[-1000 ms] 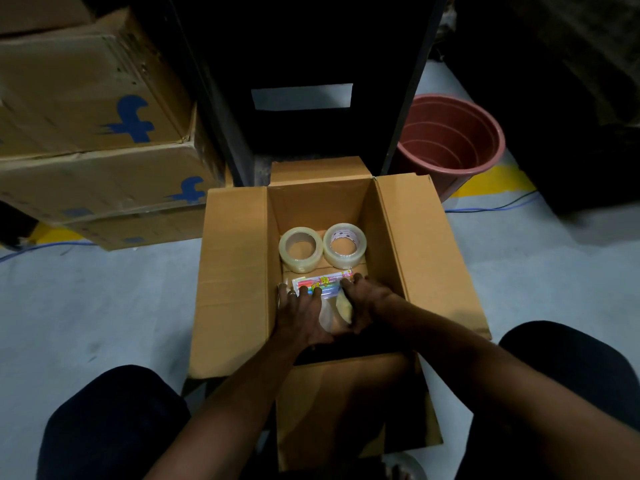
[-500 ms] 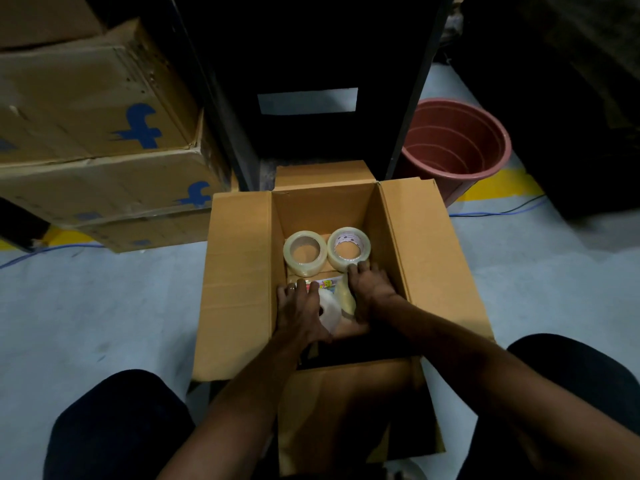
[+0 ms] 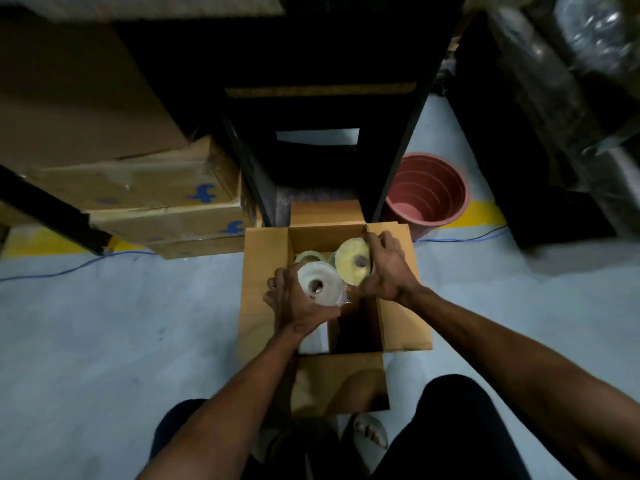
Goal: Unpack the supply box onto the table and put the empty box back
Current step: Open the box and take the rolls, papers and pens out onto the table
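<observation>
Unpacking step — I have my left hand [image 3: 294,303] clamped on a white roll [image 3: 320,284], right hand [image 3: 386,268] on a yellowish roll [image 3: 353,259], both above the open supply box [image 3: 265,289] — next, carry them tableward.

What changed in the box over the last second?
Both hands came up out of the open box, each gripping a roll: left hand the white roll, right hand the yellowish roll. The clear tape roll stayed inside.
</observation>
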Tool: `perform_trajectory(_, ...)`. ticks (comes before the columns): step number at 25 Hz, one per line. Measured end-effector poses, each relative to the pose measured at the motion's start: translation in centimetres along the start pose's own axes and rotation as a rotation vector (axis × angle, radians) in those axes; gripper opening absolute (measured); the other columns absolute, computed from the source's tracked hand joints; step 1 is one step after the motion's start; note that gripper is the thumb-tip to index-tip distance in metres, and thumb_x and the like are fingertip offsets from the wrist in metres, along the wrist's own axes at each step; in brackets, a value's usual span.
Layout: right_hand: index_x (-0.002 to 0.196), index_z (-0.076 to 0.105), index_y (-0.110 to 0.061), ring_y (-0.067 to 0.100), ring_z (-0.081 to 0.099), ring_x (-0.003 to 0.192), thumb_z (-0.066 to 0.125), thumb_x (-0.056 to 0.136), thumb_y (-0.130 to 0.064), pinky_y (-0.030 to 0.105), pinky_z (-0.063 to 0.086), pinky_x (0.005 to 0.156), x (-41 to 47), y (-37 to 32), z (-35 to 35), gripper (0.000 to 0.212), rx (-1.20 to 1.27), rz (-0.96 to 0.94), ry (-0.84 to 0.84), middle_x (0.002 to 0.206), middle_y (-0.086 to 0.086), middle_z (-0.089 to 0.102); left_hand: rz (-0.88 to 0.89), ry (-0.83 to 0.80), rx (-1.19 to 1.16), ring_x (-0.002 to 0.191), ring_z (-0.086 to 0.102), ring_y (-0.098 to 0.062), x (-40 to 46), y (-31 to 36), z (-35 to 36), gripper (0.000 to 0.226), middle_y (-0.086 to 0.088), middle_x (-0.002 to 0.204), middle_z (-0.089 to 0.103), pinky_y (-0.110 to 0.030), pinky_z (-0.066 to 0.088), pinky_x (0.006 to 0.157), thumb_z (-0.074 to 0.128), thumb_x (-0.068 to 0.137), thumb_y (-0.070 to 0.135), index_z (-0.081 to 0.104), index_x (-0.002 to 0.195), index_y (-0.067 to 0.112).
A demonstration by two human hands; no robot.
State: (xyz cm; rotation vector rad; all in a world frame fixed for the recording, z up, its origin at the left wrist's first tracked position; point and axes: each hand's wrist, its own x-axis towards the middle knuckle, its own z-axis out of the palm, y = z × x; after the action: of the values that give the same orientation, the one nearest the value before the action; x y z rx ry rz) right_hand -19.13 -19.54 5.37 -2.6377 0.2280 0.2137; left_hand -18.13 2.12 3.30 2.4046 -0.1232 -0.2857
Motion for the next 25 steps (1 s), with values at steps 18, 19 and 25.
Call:
perform_trajectory(18, 0.142, 0.037, -0.02, 0.016, 0.049, 0.118, 0.091, 0.047, -0.045, 0.028, 0.042, 0.095, -7.6, -29.2, -33.8, 0.112, 0.28, -0.248, -0.043, 0.134, -0.001, 0.048, 0.042, 0.214, -0.115, 0.118, 0.051, -0.014, -9.4, 20.6, -41.2, 0.103, 0.001, 0.129, 0.056, -0.026, 0.042, 0.093, 0.09, 0.044, 0.04, 0.048, 0.137, 0.025)
perform_trajectory(19, 0.143, 0.037, -0.022, 0.015, 0.049, 0.118, 0.09, 0.046, -0.046, 0.028, 0.042, 0.095, -6.6, -30.5, -34.2, 0.113, 0.294, -0.253, -0.038, 0.134, -0.003, 0.048, 0.039, 0.229, -0.117, 0.12, 0.049, -0.012, -8.6, 20.3, -42.7, 0.104, -0.001, 0.132, 0.055, -0.023, 0.039, 0.094, 0.091, 0.046, 0.037, 0.047, 0.139, 0.023)
perform_trajectory(25, 0.135, 0.042, -0.03, 0.015, 0.052, 0.115, 0.088, 0.043, -0.047, 0.032, 0.047, 0.092, 1.9, -39.5, -34.8, 0.104, 0.318, -0.28, -0.026, 0.129, -0.005, 0.054, 0.016, 0.282, -0.116, 0.127, 0.05, -0.022, 0.6, 15.5, -52.1, 0.109, -0.003, 0.138, 0.053, -0.031, 0.044, 0.101, 0.091, 0.044, 0.038, 0.046, 0.142, 0.022)
